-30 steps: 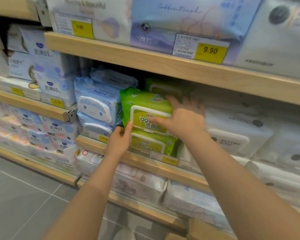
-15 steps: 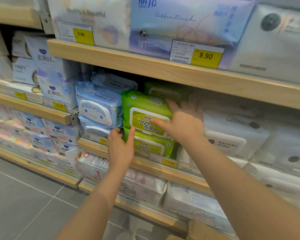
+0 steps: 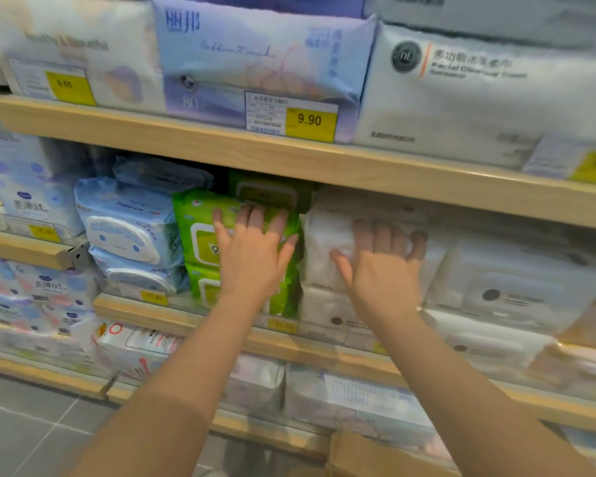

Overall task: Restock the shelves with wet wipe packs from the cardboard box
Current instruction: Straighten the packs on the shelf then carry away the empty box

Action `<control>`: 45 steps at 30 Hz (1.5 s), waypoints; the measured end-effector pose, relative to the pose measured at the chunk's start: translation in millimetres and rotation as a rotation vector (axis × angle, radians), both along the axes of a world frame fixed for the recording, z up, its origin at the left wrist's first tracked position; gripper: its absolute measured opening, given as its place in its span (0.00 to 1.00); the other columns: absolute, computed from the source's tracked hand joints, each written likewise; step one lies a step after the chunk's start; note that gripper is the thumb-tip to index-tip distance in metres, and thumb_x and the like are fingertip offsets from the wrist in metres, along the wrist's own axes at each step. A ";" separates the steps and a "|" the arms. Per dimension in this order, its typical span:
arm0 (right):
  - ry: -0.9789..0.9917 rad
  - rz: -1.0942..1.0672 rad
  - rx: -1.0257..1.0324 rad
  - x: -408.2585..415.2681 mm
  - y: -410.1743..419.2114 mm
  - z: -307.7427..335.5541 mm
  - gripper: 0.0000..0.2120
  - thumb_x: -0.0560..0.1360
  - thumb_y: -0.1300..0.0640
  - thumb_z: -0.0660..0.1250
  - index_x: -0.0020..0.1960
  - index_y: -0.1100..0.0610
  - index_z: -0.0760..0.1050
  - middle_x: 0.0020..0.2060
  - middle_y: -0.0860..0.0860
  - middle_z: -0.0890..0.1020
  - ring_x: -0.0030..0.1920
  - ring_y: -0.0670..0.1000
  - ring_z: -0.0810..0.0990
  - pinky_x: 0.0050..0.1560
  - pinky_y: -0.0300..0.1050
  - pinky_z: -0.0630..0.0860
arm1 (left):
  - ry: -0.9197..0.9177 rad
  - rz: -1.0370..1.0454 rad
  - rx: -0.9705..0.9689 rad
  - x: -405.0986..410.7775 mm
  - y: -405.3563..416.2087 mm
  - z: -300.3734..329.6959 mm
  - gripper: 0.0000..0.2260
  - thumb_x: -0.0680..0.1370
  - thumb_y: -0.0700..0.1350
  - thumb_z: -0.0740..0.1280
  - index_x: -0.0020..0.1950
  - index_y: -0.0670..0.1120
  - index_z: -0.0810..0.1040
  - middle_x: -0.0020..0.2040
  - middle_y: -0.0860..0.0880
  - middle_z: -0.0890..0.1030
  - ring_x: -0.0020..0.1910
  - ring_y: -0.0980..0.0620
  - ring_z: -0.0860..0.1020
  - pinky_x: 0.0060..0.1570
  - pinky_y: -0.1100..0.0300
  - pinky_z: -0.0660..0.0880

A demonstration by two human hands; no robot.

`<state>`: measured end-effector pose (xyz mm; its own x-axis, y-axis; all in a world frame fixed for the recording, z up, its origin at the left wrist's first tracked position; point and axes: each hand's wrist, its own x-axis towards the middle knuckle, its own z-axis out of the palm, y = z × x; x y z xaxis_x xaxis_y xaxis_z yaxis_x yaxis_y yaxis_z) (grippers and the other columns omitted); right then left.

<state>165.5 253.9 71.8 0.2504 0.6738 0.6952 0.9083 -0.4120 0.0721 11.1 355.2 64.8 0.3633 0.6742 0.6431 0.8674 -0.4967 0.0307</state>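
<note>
Green wet wipe packs [image 3: 200, 242] sit stacked two high on the middle wooden shelf [image 3: 186, 315], glossy soft plastic pillows with white-rimmed, rounded flip lids and crinkled seams. The left hand [image 3: 252, 259] lies flat on their fronts, fingers straight and spread. Just beside, the right hand [image 3: 382, 266] presses flat-fingered on a white, puffy pack [image 3: 324, 242]. Pale blue packs [image 3: 128, 228] with a cartoon-face lid stand to the left. A cardboard box [image 3: 375, 456] edge shows at the bottom.
</note>
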 end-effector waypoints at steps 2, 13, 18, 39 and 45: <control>-0.037 -0.007 0.034 5.9 5.8 -2.1 0.25 0.74 0.40 0.54 0.59 0.56 0.74 0.48 0.59 0.77 0.49 0.60 0.75 0.60 0.61 0.58 | -0.001 0.026 0.039 6.7 2.5 -0.2 0.20 0.76 0.56 0.54 0.61 0.50 0.76 0.54 0.39 0.78 0.58 0.39 0.73 0.64 0.32 0.58; 0.078 0.102 -0.053 8.0 0.2 5.5 0.26 0.74 0.39 0.55 0.65 0.54 0.71 0.55 0.56 0.76 0.56 0.58 0.72 0.63 0.59 0.53 | -0.043 0.046 -0.047 19.0 -8.9 9.4 0.22 0.78 0.55 0.51 0.61 0.44 0.75 0.55 0.36 0.76 0.57 0.37 0.72 0.65 0.32 0.56; 0.028 0.264 -0.001 30.9 -55.5 10.3 0.26 0.75 0.42 0.57 0.69 0.54 0.65 0.63 0.54 0.74 0.62 0.53 0.68 0.68 0.56 0.53 | -0.113 -0.055 -0.063 37.1 -59.4 17.4 0.26 0.78 0.58 0.50 0.64 0.40 0.70 0.61 0.37 0.73 0.62 0.38 0.69 0.66 0.33 0.56; 0.236 -0.285 -0.322 266.5 -218.6 16.7 0.47 0.64 0.29 0.67 0.75 0.44 0.51 0.72 0.55 0.63 0.72 0.59 0.60 0.71 0.66 0.48 | 0.289 -0.467 -0.007 282.7 -207.2 28.0 0.40 0.71 0.68 0.62 0.74 0.63 0.41 0.76 0.43 0.54 0.72 0.40 0.56 0.67 0.33 0.49; 0.173 -0.334 -0.313 266.5 -215.3 8.0 0.38 0.68 0.31 0.64 0.72 0.43 0.56 0.61 0.53 0.73 0.58 0.60 0.73 0.64 0.64 0.58 | 0.309 -0.435 0.023 286.1 -207.3 22.0 0.39 0.72 0.68 0.60 0.74 0.63 0.40 0.72 0.43 0.59 0.67 0.39 0.60 0.66 0.36 0.54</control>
<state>432.0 38.6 79.8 0.5824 0.7070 0.4012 0.7398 -0.6656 0.0988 297.1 148.0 86.8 0.7811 0.4057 0.4747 0.5478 -0.8101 -0.2090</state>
